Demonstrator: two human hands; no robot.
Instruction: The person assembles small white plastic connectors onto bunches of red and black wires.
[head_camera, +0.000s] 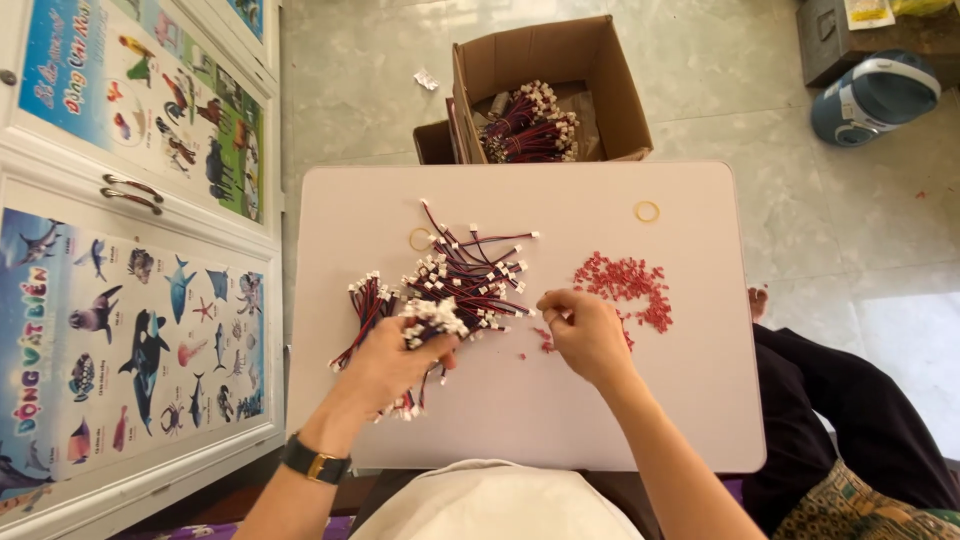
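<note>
My left hand (392, 362) is closed around a bundle of red-and-black wires with white plug ends (432, 320), held just above the white table (520, 420). My right hand (585, 335) has its fingertips pinched together beside that bundle, and whatever tiny thing they hold is too small to see. A loose heap of the same wires (470, 275) lies just beyond both hands. A tidy bunch of wires (365, 305) rests left of my left hand. Small red pieces (625, 285) are scattered to the right of my right hand.
Two yellow rubber bands lie on the table, one (421, 238) by the heap and one (647, 211) at the far right. A cardboard box (610, 90) holding more wire bundles stands on the floor beyond the table. White cabinet doors (130, 250) with posters run along the left.
</note>
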